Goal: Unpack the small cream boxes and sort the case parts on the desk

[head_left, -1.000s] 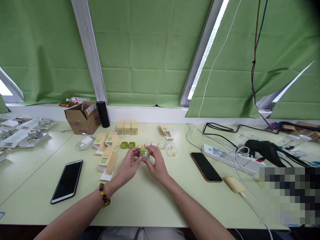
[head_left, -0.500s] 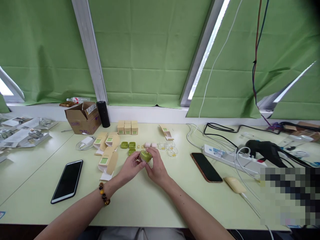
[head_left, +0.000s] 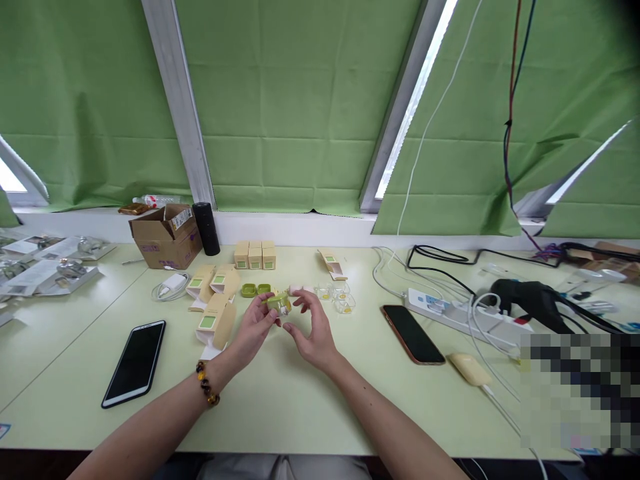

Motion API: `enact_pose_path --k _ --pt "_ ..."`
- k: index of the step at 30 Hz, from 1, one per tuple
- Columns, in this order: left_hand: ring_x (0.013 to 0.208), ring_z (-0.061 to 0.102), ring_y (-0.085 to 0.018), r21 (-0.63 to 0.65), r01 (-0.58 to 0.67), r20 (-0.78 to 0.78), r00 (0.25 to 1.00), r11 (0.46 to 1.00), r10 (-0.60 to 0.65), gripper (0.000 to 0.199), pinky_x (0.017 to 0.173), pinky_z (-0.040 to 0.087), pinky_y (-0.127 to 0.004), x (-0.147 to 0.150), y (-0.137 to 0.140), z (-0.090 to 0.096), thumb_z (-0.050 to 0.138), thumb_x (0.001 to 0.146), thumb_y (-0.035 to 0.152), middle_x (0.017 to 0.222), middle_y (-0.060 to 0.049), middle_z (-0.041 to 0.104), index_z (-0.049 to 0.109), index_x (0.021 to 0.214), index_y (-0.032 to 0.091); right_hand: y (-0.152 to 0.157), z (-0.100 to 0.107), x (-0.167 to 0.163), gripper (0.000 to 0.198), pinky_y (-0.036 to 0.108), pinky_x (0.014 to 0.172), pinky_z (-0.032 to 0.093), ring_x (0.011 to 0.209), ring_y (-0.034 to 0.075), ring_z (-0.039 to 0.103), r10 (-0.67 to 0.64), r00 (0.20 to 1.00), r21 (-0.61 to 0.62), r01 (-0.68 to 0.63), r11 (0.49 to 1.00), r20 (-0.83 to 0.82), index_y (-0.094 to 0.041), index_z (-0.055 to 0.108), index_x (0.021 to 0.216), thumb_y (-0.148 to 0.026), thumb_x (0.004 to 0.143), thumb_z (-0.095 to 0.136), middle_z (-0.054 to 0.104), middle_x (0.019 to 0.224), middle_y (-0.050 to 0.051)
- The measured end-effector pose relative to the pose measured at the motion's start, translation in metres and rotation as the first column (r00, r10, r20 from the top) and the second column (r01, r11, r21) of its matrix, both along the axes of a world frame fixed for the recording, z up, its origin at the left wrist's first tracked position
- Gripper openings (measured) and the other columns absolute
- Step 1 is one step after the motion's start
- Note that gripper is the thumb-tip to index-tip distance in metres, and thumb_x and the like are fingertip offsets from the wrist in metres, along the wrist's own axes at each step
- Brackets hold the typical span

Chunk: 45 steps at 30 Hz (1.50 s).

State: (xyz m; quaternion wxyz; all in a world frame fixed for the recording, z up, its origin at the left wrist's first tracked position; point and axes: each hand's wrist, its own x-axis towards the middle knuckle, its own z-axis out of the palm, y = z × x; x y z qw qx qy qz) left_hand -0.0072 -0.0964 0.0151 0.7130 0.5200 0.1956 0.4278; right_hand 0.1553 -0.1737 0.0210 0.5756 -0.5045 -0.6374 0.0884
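My left hand is closed around a small green case with a clear, shiny part, held just above the table. Beside it my right hand is open, its thumb and fingers apart and nothing between them. Behind my left hand stand small green square trays. Pale pink pieces, partly hidden by my right fingers, lie beyond the case. Several clear covers with yellow spots rest to their right.
Opened small cartons lie left of my hands; closed ones stand behind. One phone is at the left, another at the right near a power strip and cables. A cardboard box and black bottle stand at the back.
My right hand has let go of the green case and opened, moving slightly away from it. My left hand keeps the case, now tilted and slightly further left.
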Motion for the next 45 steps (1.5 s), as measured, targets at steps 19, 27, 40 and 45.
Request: enact_pose_path --k 19,27,40,45 --pt "0.134 0.06 -0.03 0.485 -0.169 -0.249 0.914 0.858 0.321 0.042 0.115 0.047 -0.045 -0.002 -0.004 0.01 0.06 0.098 0.05 0.137 -0.015 0.068 0.075 0.124 0.02 0.004 -0.014 -0.002 0.054 0.049 0.101 0.056 0.119 0.03 0.066 0.016 0.992 -0.013 -0.015 1.0 0.127 -0.026 0.054 0.139 -0.024 0.089 0.073 0.068 0.131 0.012" --pt "0.106 0.073 -0.029 0.471 -0.283 -0.282 0.849 0.835 0.447 0.031 0.094 0.057 -0.036 -0.001 -0.003 0.013 0.066 0.093 0.045 0.113 -0.012 0.08 0.083 0.096 0.02 0.005 -0.015 -0.001 0.055 0.051 0.104 0.057 0.125 0.031 0.064 -0.005 0.99 0.035 0.0 0.999 0.14 -0.029 0.054 0.142 -0.023 0.091 0.072 0.067 0.135 0.012" --pt "0.089 0.073 -0.022 -0.202 -0.254 0.003 0.966 0.946 0.26 0.034 0.079 0.064 -0.037 -0.002 0.016 0.007 0.082 0.081 0.045 0.104 -0.011 0.078 0.078 0.095 0.014 0.006 -0.01 0.002 0.047 0.048 0.097 0.06 0.113 0.029 0.069 -0.024 0.998 -0.015 0.023 1.0 -0.063 -0.026 0.06 0.134 -0.026 0.089 0.072 0.07 0.129 0.011" --pt "0.089 0.073 -0.021 -0.295 -0.138 0.083 0.982 0.945 0.17 0.027 0.081 0.064 -0.035 -0.003 0.013 0.007 0.082 0.084 0.037 0.104 -0.011 0.077 0.076 0.096 0.014 0.004 -0.008 0.002 0.047 0.05 0.107 0.055 0.12 0.028 0.067 0.065 0.967 0.008 -0.065 0.998 -0.248 -0.028 0.056 0.136 -0.028 0.091 0.071 0.067 0.132 0.011"
